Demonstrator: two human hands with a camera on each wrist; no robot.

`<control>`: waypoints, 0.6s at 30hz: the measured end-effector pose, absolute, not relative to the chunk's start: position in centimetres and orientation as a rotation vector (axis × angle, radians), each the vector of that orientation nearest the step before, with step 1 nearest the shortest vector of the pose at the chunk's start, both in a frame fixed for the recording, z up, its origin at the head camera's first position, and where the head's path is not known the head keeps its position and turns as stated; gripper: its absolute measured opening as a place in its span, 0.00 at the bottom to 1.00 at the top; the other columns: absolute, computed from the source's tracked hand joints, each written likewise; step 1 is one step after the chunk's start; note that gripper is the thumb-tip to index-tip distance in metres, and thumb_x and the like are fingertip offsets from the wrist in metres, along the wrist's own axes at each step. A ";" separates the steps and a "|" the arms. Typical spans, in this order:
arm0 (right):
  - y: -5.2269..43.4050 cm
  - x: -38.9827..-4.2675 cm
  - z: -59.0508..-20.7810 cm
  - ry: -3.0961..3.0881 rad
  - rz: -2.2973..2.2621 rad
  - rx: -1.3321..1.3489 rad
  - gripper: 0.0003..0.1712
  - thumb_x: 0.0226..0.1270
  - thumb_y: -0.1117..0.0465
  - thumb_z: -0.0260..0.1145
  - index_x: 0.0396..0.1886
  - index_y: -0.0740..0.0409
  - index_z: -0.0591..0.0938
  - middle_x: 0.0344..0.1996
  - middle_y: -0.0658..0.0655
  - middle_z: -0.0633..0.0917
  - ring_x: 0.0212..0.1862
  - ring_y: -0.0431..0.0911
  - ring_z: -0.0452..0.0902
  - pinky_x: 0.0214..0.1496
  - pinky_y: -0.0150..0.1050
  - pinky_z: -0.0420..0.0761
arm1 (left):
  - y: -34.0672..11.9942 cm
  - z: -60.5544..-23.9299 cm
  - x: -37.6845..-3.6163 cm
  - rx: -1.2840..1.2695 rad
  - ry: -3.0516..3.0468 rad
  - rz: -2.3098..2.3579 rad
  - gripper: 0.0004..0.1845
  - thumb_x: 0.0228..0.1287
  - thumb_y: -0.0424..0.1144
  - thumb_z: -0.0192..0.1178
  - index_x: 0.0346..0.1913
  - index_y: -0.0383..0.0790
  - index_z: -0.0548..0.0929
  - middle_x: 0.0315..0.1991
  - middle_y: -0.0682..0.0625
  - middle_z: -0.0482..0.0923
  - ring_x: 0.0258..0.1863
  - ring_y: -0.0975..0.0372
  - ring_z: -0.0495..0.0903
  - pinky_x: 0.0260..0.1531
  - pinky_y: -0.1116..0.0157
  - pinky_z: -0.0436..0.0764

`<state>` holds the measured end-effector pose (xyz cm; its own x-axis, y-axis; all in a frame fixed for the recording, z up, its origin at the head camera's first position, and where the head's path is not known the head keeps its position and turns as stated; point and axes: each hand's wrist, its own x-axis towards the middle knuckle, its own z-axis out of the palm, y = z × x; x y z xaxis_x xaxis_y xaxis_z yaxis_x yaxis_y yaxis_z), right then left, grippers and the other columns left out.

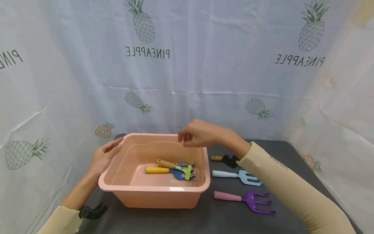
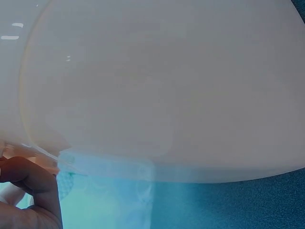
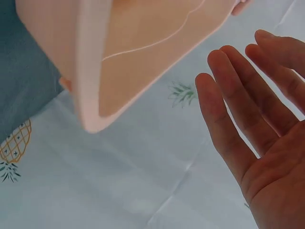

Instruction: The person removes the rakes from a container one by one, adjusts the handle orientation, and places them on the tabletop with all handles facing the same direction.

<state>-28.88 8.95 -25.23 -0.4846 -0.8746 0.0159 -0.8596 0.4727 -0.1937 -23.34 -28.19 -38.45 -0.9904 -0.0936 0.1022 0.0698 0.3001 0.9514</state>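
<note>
At the left rim of a pink plastic basin, my left hand grips the edge, thumb on top. In the left wrist view its bent fingers are at the basin's edge. Over the far right corner my right hand hovers with loosely bent fingers and holds nothing; the right wrist view shows its bare palm. Inside the basin lie a yellow-handled blue garden fork, a wooden-handled tool with its head partly covered, and a small green rake head on top.
Right of the basin on the dark table lie a purple garden fork with a pink handle, a pale blue fork and a wooden-handled black tool, partly behind my right sleeve. Pineapple-print curtains enclose the table.
</note>
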 end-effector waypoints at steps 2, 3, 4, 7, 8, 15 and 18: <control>8.0 -29.3 -25.3 2.617 -0.252 -1.555 0.08 0.71 0.60 0.70 0.46 0.52 0.88 0.38 0.48 0.90 0.40 0.39 0.83 0.44 0.32 0.84 | -28.2 -38.5 -23.3 0.021 -2.414 -1.783 0.36 0.77 0.56 0.57 0.79 0.43 0.66 0.63 0.63 0.76 0.49 0.85 0.78 0.47 0.79 0.83; 7.6 -29.4 -25.3 2.613 -0.247 -1.556 0.08 0.70 0.60 0.70 0.47 0.53 0.88 0.38 0.49 0.90 0.40 0.40 0.84 0.44 0.33 0.84 | -28.3 -38.5 -23.3 0.020 -2.408 -1.794 0.36 0.77 0.56 0.57 0.79 0.42 0.65 0.62 0.64 0.76 0.49 0.85 0.78 0.47 0.79 0.83; 7.1 -29.6 -25.3 2.610 -0.246 -1.557 0.09 0.70 0.60 0.70 0.47 0.54 0.88 0.39 0.49 0.90 0.40 0.41 0.84 0.45 0.33 0.84 | -28.3 -38.5 -23.3 0.019 -2.401 -1.802 0.36 0.77 0.56 0.57 0.79 0.42 0.65 0.60 0.67 0.77 0.49 0.85 0.79 0.47 0.79 0.83; 5.9 -30.2 -25.4 2.600 -0.243 -1.557 0.10 0.70 0.61 0.69 0.49 0.56 0.88 0.40 0.51 0.90 0.41 0.42 0.85 0.47 0.35 0.84 | -28.4 -38.5 -23.4 0.019 -2.381 -1.813 0.36 0.77 0.55 0.58 0.79 0.41 0.66 0.55 0.73 0.77 0.48 0.84 0.79 0.46 0.79 0.83; 5.5 -30.3 -25.5 2.593 -0.250 -1.546 0.11 0.71 0.61 0.69 0.49 0.56 0.88 0.40 0.51 0.90 0.42 0.42 0.85 0.47 0.35 0.84 | -28.4 -38.5 -23.4 0.018 -2.379 -1.815 0.36 0.77 0.55 0.58 0.79 0.41 0.66 0.54 0.73 0.77 0.48 0.84 0.80 0.46 0.79 0.83; 3.3 -31.5 -26.9 2.516 -0.353 -1.402 0.14 0.73 0.59 0.68 0.55 0.58 0.86 0.46 0.55 0.89 0.40 0.47 0.87 0.41 0.33 0.86 | -28.3 -38.6 -23.5 0.024 -2.403 -1.801 0.36 0.77 0.56 0.57 0.79 0.42 0.66 0.57 0.70 0.77 0.48 0.84 0.80 0.46 0.78 0.84; 2.7 -32.1 -27.8 2.460 -0.460 -1.320 0.15 0.73 0.62 0.69 0.56 0.60 0.85 0.47 0.57 0.89 0.41 0.49 0.88 0.37 0.35 0.88 | -28.2 -38.5 -23.4 0.028 -2.402 -1.801 0.36 0.77 0.56 0.57 0.79 0.42 0.66 0.57 0.70 0.77 0.48 0.84 0.79 0.46 0.78 0.84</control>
<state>-32.07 2.68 -27.78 -0.5267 -0.8416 -0.1192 -0.7418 0.5236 -0.4191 -23.38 -28.22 -38.55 -0.9901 -0.0983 0.0998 0.0682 0.2834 0.9566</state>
